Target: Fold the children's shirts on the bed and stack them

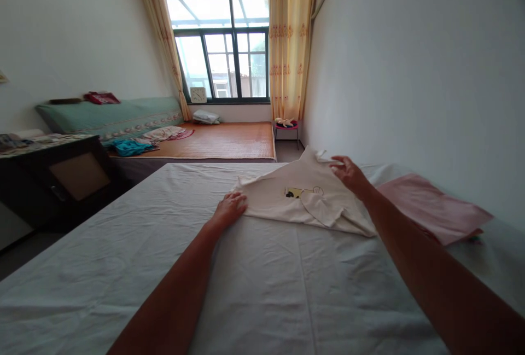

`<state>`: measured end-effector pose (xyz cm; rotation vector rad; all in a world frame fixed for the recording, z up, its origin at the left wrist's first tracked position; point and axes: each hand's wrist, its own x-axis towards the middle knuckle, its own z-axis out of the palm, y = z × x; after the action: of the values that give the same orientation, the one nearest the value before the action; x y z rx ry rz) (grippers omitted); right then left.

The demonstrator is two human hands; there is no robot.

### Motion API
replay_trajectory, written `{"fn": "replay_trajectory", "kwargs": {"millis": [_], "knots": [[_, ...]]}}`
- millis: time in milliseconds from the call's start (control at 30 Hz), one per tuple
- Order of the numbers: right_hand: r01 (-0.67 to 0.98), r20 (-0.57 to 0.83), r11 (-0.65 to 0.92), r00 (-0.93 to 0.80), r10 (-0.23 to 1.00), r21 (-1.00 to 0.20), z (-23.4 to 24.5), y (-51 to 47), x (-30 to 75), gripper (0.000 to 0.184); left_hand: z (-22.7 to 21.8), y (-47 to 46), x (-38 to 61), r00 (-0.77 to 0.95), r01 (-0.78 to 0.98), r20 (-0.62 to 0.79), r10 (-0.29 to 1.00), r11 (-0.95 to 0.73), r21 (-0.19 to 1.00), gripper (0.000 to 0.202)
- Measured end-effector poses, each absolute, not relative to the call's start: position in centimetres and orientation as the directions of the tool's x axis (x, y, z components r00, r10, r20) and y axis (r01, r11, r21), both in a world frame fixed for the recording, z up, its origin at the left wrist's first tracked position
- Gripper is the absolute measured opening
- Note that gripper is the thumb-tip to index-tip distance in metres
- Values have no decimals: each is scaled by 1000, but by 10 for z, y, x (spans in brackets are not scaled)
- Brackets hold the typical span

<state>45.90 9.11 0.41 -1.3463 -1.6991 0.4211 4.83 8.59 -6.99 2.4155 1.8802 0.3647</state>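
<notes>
A cream T-shirt [266, 191] with a small yellow and black print lies partly folded and wrinkled on the pale bed sheet [135, 245]. Its far corner rises in a peak. My left hand [230, 208] rests at the left edge of the shirt, fingers stretched over the cloth. At the far right edge, my right hand [348, 172] has its fingers curled at the raised fabric, apparently pinching it; blur softens the fingertips. Right of the shirt, near the wall, lies a folded pink cloth [435, 204].
Beyond the sheet stands a bed with a brown mat [233, 139], holding a teal cloth [133, 147] and a pillow [206, 117]. A dark cabinet [77, 180] is at the left. A small stool [287, 125] stands by the curtain [289, 38]. A white wall [422, 70] bounds the right.
</notes>
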Motion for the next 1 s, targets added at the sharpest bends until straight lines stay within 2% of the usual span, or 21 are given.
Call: {"fn": "replay_trajectory", "kwargs": {"millis": [67,133,167,233,300,367,433,467,500,533,600,667,733,833,867,1000], "knots": [[638,258,328,-204,944,-696,-21,88,458,49,-71,88,48,199,960,116,973,-217,177,42],[740,138,304,-278,951,-600,-46,82,455,61,-72,91,49,187,964,114,976,-204,168,41],[783,140,301,-269,953,-545,-54,79,452,64,-72,91,50,192,963,122,974,-211,168,40],[813,192,321,-259,947,-486,-56,69,447,56,-70,91,51,225,953,161,961,-252,171,40],[743,175,388,-352,920,-546,-42,53,443,38,-67,88,54,285,931,216,934,-323,168,44],[590,33,443,-575,817,-675,-18,31,438,30,-61,82,59,366,897,260,894,-413,157,55],[484,-177,406,-784,595,-775,2,6,435,30,-54,75,66,458,851,263,849,-504,144,68],[480,-265,358,-820,506,-801,9,-6,434,33,-50,71,70,505,828,238,829,-544,139,70],[496,-333,303,-825,457,-813,12,-16,434,36,-45,68,73,544,809,199,815,-573,135,69],[519,-373,249,-807,457,-818,14,-24,436,40,-39,65,75,568,799,153,809,-586,131,64],[545,-367,192,-745,557,-816,12,-36,447,43,-25,61,74,559,818,76,826,-564,112,46],[570,-289,246,-686,668,-784,8,-43,465,38,-12,59,67,494,864,67,867,-499,72,32],[615,-206,355,-655,727,-704,3,-51,487,38,-2,58,57,441,895,78,894,-445,33,28],[642,-115,473,-657,745,-603,-10,-63,508,59,2,59,46,441,897,34,897,-442,10,29],[642,-77,499,-655,751,-582,-15,-66,510,59,2,59,45,455,891,5,891,-455,9,29],[685,112,462,-491,864,-564,-25,-63,500,32,11,59,38,499,866,-70,864,-500,16,31]]}}
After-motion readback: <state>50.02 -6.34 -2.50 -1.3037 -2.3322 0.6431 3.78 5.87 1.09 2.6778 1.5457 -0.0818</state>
